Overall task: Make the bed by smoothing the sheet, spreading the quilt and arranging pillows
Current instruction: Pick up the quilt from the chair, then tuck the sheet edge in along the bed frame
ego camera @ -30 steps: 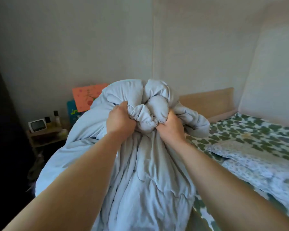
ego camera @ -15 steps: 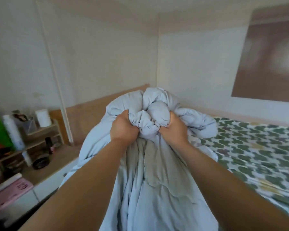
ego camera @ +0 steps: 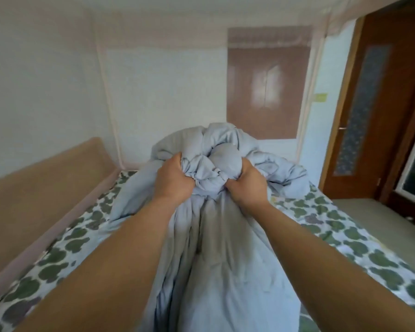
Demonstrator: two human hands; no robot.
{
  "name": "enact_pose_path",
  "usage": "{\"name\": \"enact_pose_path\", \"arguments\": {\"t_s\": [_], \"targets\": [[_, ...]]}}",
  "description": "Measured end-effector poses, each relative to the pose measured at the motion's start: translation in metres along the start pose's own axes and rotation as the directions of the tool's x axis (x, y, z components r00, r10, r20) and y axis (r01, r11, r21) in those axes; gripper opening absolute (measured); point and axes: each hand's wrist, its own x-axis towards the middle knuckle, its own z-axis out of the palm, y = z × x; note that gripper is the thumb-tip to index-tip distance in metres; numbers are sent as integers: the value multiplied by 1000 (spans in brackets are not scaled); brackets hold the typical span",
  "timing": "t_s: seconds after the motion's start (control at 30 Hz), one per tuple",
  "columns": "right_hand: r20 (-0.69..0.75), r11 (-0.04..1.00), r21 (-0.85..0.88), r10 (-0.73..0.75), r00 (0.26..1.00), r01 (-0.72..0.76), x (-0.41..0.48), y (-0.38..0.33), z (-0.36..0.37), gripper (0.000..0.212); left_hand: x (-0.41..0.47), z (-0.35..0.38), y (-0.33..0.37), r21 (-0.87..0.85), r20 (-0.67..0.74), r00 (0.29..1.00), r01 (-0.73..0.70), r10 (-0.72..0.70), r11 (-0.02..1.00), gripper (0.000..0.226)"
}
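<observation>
A pale blue quilt hangs bunched in front of me, its top wadded into a ball above the bed. My left hand grips the wad from the left and my right hand grips it from the right, both held out at chest height. Below the quilt lies a white sheet with green blotches, showing on both sides of the hanging cloth. No pillow is in view.
A tan padded headboard runs along the bed's left side, against a white wall. A sheer mosquito net with a thin pole encloses the bed. A brown wooden door and grey floor lie to the right.
My view has swung to the right: the bedside shelves and bottles have left the frame, and the door has come in. Both hands keep the same grip on the bunched quilt.
</observation>
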Motion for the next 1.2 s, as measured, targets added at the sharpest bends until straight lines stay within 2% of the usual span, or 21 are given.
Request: {"name": "enact_pose_path", "arguments": {"t_s": [0.13, 0.27, 0.37, 0.43, 0.47, 0.53, 0.6, 0.7, 0.87, 0.97, 1.2], "targets": [[-94, 993, -74, 80, 992, -87, 41, 27, 7, 48, 54, 43, 0, -10, 35, 996, -87, 87, 996, 14], [-121, 971, -145, 175, 977, -192, 59, 69, 17, 45, 87, 99, -21, -48, 169, 975, -141, 147, 989, 23], [20, 904, -320, 306, 952, -284, 68, 107, 28, 46, 96, 133, -51, 84, 392, 910, -183, 136, 980, 34], [153, 820, -468, 444, 883, -331, 69, 138, 37, 50, 95, 152, -77, 175, 538, 841, -173, 53, 969, 42], [201, 784, -524, 494, 846, -333, 70, 153, 44, 51, 94, 161, -92, 215, 567, 824, -159, 9, 964, 44], [281, 765, -566, 529, 801, -307, 72, 175, 61, 51, 89, 170, -116, 286, 562, 824, -112, -72, 952, 51], [352, 779, -569, 520, 778, -263, 76, 187, 84, 50, 83, 173, -131, 323, 584, 793, -28, -176, 946, 64], [459, 819, -542, 475, 751, -187, 87, 193, 127, 45, 77, 171, -153, 390, 603, 736, 65, -308, 919, 64], [636, 877, -476, 392, 665, -61, 100, 187, 201, 43, 71, 158, -198, 430, 548, 703, 227, -453, 874, 63], [698, 899, -437, 349, 625, -14, 99, 179, 238, 41, 65, 143, -226, 446, 524, 670, 311, -526, 840, 60], [769, 918, -396, 311, 559, 34, 87, 155, 311, 38, 49, 105, -283, 511, 457, 622, 401, -635, 760, 56]]}}
